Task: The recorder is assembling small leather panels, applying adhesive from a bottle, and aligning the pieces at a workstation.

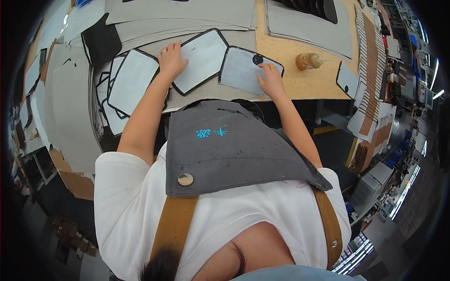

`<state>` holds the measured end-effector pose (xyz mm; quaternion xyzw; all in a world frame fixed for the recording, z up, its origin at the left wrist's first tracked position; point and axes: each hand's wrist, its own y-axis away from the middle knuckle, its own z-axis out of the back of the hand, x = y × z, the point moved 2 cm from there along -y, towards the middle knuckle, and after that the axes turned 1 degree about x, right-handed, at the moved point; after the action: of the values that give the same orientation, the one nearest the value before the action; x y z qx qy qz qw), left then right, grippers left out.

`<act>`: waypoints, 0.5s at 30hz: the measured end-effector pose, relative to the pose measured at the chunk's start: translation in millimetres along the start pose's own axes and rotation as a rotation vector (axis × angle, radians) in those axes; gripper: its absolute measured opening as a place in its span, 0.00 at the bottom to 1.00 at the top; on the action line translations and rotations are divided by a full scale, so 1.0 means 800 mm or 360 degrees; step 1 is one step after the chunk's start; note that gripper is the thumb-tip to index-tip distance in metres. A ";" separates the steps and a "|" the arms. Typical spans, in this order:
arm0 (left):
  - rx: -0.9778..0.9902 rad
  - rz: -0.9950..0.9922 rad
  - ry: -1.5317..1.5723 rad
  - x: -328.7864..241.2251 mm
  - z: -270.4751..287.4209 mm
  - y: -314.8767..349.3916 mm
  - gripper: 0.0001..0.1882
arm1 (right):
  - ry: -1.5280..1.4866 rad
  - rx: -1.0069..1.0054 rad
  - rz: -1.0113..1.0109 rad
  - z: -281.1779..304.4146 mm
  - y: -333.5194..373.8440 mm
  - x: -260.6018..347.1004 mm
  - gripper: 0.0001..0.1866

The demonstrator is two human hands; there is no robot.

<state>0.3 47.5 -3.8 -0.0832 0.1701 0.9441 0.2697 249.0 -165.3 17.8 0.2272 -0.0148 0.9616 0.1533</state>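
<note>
My left hand (172, 61) rests with its thumb apart from its fingers at the left edge of a pale, black-edged panel (201, 61). No object shows in its grasp. My right hand (271, 81) lies over a second pale panel (239, 70) with black edging. Its fingertips are by a small round black disc (257, 59) on that panel, and thumb and forefinger are apart. Whether a fingertip presses on the disc is hard to see. Left of my left hand lie several overlapping panels of the same kind, the top panel (133, 79) tilted.
A bottle of amber liquid (308, 61) with a pale nozzle is right of my right hand. Another panel piece (347, 82) with a black dot lies farther right. Grey sheets (183, 14) are stacked at the back. A black curved piece (101, 41) stands at the left.
</note>
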 end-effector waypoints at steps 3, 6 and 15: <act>0.0037 -0.0031 -0.0011 -0.008 0.000 -0.004 0.34 | -0.0171 0.0044 -0.0084 0.000 0.006 -0.009 0.10; -0.0174 -0.0053 0.0003 -0.004 -0.006 0.001 0.32 | -0.0369 -0.0165 -0.0568 0.013 0.030 -0.055 0.08; -0.0203 -0.0603 -0.0156 -0.054 -0.045 0.038 0.24 | 0.0010 -0.0297 -0.0909 0.054 0.116 -0.092 0.13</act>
<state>22.9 -10.4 -18.2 -0.0846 0.0781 0.8883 0.4446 302.4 -279.4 27.5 0.2041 -0.0381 0.8748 0.4378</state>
